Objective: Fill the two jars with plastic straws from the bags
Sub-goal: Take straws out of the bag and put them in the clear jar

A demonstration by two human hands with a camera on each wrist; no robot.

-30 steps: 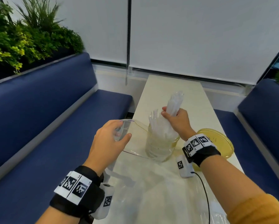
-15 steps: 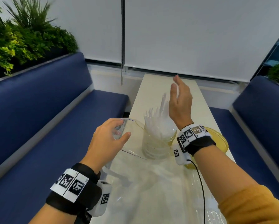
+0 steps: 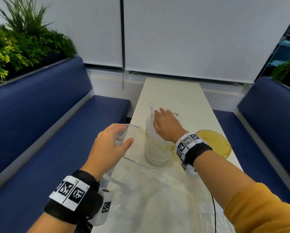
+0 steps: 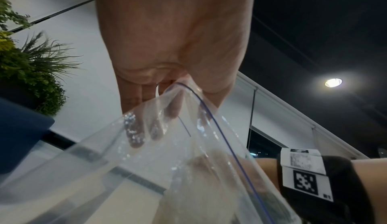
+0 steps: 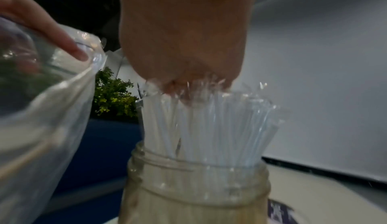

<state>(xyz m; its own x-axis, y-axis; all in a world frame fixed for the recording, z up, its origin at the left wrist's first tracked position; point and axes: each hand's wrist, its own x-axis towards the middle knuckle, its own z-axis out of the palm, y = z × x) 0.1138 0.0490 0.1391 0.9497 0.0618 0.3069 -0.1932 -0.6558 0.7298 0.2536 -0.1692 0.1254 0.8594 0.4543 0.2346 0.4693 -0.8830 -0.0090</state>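
Note:
A clear jar (image 3: 157, 153) stands mid-table, packed with clear plastic straws (image 3: 150, 130) that stick out of its mouth; one straw stands higher than the rest. My right hand (image 3: 164, 121) lies flat and open on the straw tops, its palm (image 5: 184, 45) pressing on the straws (image 5: 209, 124) above the jar (image 5: 194, 186). My left hand (image 3: 124, 137) pinches the raised rim of a clear zip bag (image 3: 134, 190) left of the jar, fingers inside the mouth of the bag (image 4: 167, 161). What the bag holds cannot be made out.
A yellow lid (image 3: 213, 142) lies on the cream table (image 3: 172, 95) right of the jar. A glass rim (image 3: 177, 115) shows just beyond my right hand. Blue benches (image 3: 40, 125) run along both sides, with plants (image 3: 23, 42) behind the left one.
My right hand let go of the straw bundle, lifted open above the jar, then came down flat onto the straw tops. My left hand kept hold of the bag rim.

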